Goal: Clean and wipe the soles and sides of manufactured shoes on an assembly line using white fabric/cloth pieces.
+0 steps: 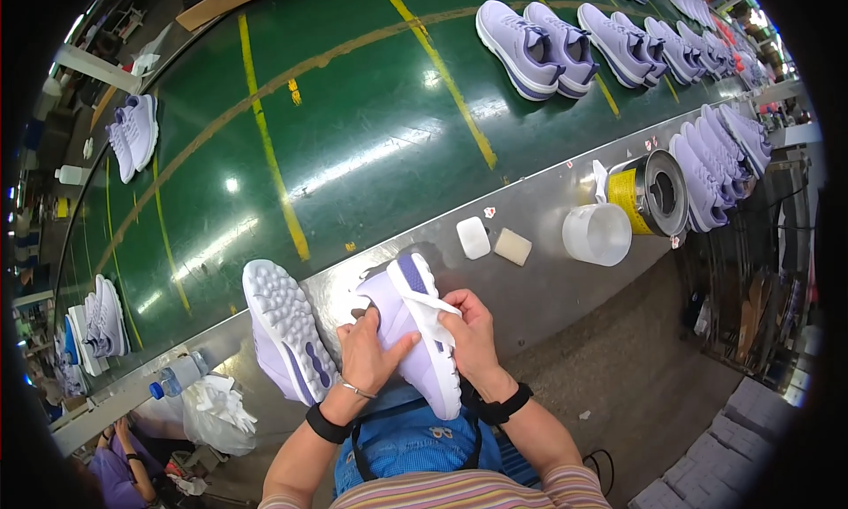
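Observation:
Over my lap at the metal ledge, a lavender sneaker (429, 378) with a white sole is held on its side. My left hand (366, 354) is closed round its upper, thumb pressed on the lavender fabric. With my right hand (473, 339) I pinch a white cloth (426, 306) against the sole's side near the purple heel part. Left of my left hand lies another lavender sneaker (290, 325), its bumpy grey-white outsole turned up. A white block (473, 238) and a cream block (512, 246) sit on the ledge beyond my right hand.
Along the ledge (539, 288) at right stand a translucent cup (597, 234), a yellow-labelled tin (649, 194) and several sneakers (707, 169). More sneakers ride the green conveyor (353, 147) beyond. A water bottle (181, 374) and a plastic bag (219, 414) are at left, near another person (124, 465).

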Motion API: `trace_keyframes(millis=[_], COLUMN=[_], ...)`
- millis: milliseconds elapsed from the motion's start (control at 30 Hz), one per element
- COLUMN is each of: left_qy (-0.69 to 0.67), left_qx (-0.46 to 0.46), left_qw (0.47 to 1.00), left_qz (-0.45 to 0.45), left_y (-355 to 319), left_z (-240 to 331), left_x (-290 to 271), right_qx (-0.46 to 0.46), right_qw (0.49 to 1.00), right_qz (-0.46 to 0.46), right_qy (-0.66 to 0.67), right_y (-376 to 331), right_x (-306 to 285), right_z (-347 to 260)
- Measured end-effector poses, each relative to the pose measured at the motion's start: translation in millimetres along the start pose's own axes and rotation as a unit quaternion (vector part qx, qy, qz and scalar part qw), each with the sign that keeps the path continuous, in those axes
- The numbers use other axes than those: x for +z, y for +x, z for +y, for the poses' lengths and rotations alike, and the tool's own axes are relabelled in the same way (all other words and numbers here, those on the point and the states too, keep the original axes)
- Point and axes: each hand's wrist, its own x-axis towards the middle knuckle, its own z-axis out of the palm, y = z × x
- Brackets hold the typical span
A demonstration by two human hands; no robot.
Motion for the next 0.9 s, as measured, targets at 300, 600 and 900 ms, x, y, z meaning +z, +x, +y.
trace_keyframes(millis=[300, 600, 900], left_qy=[-0.002, 0.019, 0.042], left_qx=[0.018, -0.005, 0.013], left_qw=[1.0, 1.0, 0.999], left_qz=[0.011, -0.019, 0.015], left_y=[-1, 0, -4], left_z=[-5, -6, -5], left_x=[1, -2, -2], right_qx=[-0.018, -0.027, -0.032], right_qw=[0.998, 0.997, 0.988], right_qz=[0.011, 0.018, 0.036], right_qy=[-0.057, -0.074, -0.149], right_y=[3, 1, -10], right_x=[8, 10, -15], right_z=[-1, 2, 7])
